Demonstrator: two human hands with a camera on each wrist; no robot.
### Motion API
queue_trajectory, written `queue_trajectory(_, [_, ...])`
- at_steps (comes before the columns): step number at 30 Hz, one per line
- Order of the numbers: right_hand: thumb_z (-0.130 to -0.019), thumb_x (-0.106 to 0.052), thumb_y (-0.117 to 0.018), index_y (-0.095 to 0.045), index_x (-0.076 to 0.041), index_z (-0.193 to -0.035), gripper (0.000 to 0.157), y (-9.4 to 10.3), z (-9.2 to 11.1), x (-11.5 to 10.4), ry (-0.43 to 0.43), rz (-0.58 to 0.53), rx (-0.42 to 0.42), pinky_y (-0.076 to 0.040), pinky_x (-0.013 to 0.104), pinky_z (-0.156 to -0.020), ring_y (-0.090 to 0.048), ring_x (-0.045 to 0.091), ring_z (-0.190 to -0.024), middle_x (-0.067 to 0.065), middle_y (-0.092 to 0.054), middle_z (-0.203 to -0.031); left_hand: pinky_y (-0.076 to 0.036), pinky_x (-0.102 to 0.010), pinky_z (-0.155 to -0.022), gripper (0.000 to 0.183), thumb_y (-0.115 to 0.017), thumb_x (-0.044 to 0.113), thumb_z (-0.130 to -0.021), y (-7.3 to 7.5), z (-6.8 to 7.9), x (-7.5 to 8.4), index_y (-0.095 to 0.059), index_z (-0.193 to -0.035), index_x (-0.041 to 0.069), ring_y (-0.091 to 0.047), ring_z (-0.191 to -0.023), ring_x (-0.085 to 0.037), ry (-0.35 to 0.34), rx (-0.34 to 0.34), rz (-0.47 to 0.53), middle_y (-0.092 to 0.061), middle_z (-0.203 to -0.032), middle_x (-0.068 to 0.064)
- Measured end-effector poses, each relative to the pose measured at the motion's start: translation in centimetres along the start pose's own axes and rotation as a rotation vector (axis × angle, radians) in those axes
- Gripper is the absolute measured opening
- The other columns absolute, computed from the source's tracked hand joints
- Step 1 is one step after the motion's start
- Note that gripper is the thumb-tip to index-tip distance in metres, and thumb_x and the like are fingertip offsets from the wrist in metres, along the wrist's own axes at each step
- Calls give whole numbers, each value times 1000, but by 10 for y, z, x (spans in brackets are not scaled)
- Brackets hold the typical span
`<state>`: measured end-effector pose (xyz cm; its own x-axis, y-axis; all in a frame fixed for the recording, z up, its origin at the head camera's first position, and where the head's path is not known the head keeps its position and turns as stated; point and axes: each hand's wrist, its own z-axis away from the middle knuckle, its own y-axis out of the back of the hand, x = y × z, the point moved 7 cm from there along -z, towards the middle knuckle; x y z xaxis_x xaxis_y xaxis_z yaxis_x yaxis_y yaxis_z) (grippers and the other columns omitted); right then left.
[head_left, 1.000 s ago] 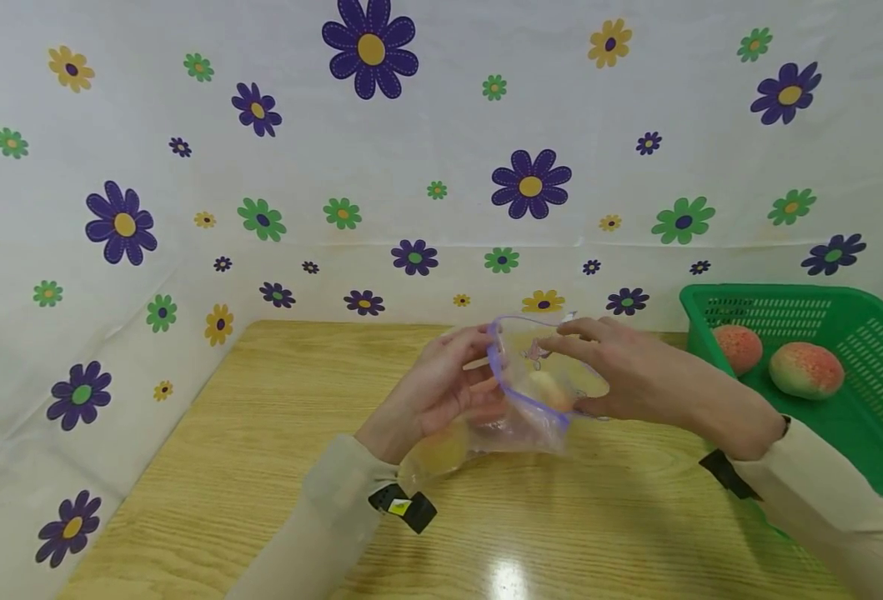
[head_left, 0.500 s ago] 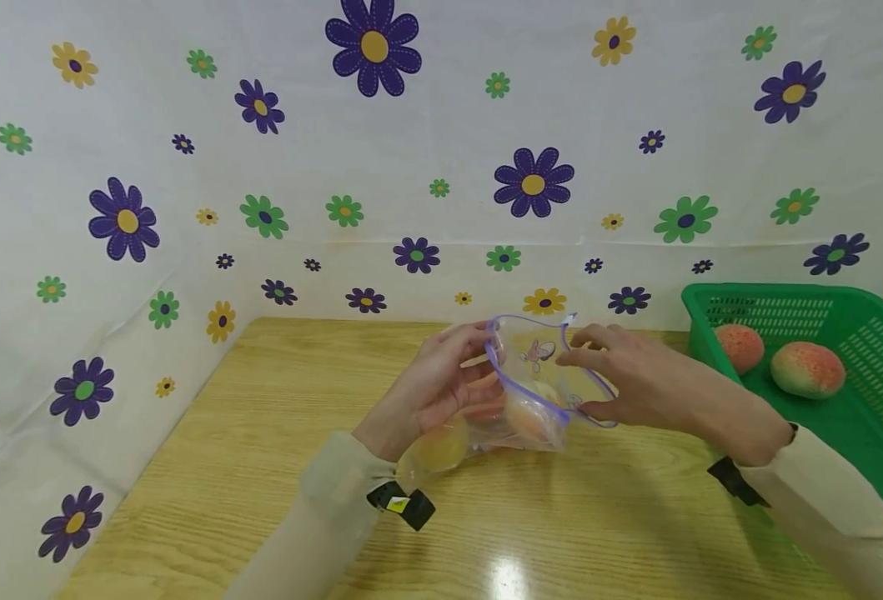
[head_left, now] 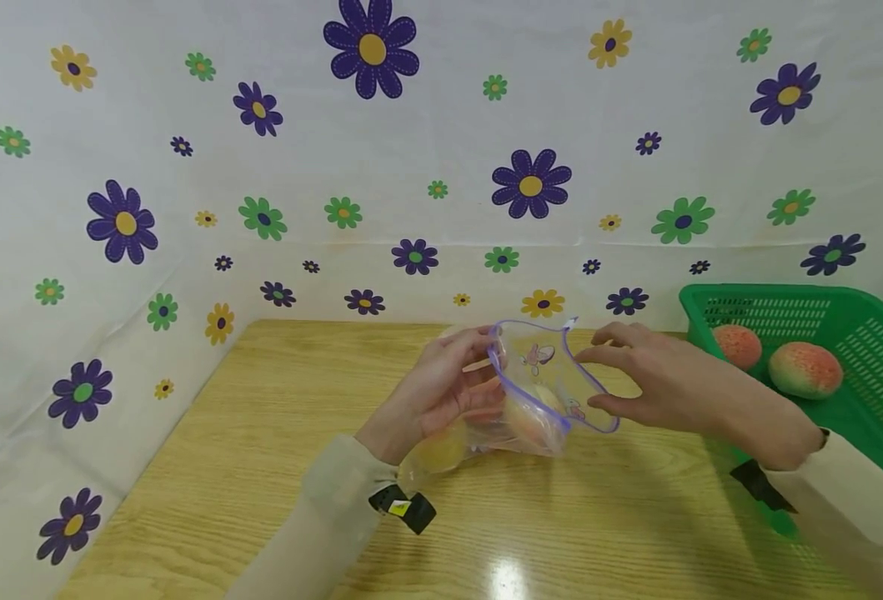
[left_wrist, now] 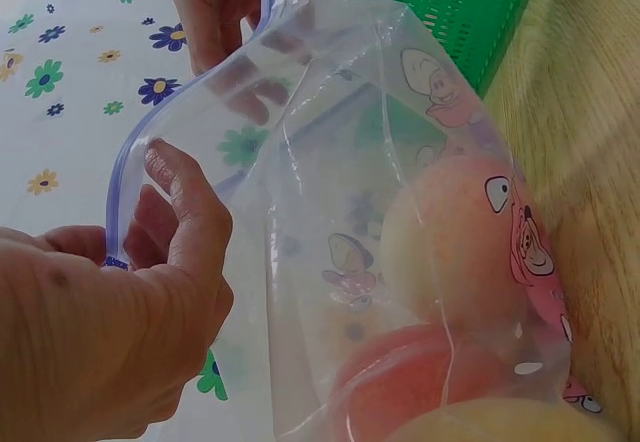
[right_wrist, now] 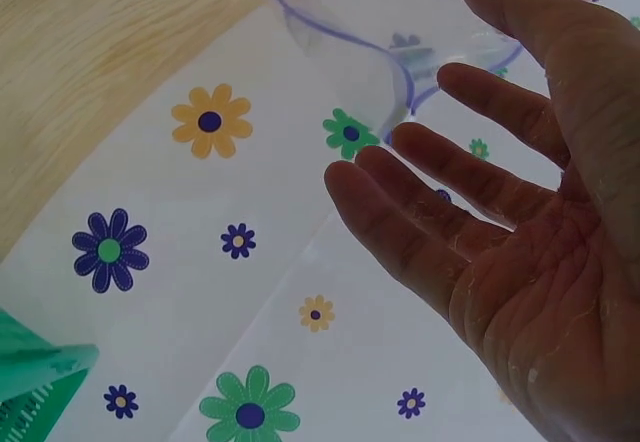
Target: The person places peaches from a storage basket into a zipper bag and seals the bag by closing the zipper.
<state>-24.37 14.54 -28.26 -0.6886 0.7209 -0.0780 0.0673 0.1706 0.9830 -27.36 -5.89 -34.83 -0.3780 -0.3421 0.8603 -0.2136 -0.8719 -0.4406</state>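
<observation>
A clear zip bag (head_left: 519,371) with a purple seal and cartoon prints stands with its mouth open at the middle of the table. Inside it lie several peaches; one pinkish peach (left_wrist: 450,242) shows plainly in the left wrist view, with a yellowish one (left_wrist: 500,424) below. My left hand (head_left: 441,392) pinches the bag's rim at its left side, thumb and fingers on the purple edge. Just right of the bag's mouth is my right hand (head_left: 659,375), its fingers spread and relaxed, holding nothing. In the right wrist view its palm faces the bag.
At the right stands a green plastic basket (head_left: 794,293) with two peaches inside, one reddish (head_left: 738,347) and one larger (head_left: 805,370). My right forearm passes over its near side. A flower-printed white cloth (head_left: 441,150) hangs behind the wooden table (head_left: 276,392).
My right hand has come out of the bag's mouth and drawn back to the right, leaving a peach inside. The left hand keeps its hold on the rim.
</observation>
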Motion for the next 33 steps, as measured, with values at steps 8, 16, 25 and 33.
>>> queue_trajectory(8, [-88, -31, -81, -70, -13, -127, 44, 7, 10, 15, -36, 10, 16, -62, 46, -82, -67, 29, -105, 13, -65, -125, -62, -24, -72, 25, -51, 21, -107, -1, -2, -4, -60, -128, 9, -62, -90, -13, 10, -11, -6, -60, -99, -1])
queue_trajectory(16, [-87, -33, -83, -70, -13, -127, 47, 14, 21, 32, -122, 41, 36, -63, 45, -76, -68, 32, -106, 15, -65, -127, -63, -25, -72, 23, -53, 20, -107, -3, -1, -5, -60, -125, 9, -62, -90, -13, 15, -23, -4, -60, -97, -1])
queue_trajectory(25, [-85, -31, -84, -70, -12, -128, 49, 25, 35, 50, -147, 80, 70, -61, 53, -83, -67, 31, -103, 14, -67, -120, -61, -24, -72, 22, -54, 20, -106, -3, -4, -8, -61, -123, 8, -62, -88, -12, 29, -20, 1, -61, -96, 0])
queue_trajectory(33, [-85, -29, -84, -68, -9, -130, 51, 30, 44, 66, -186, 104, 70, -59, 58, -86, -68, 35, -100, 21, -66, -125, -61, -23, -71, 20, -54, 21, -106, -5, -3, -9, -60, -121, 9, -62, -87, -12, 32, -31, -1, -61, -96, 0])
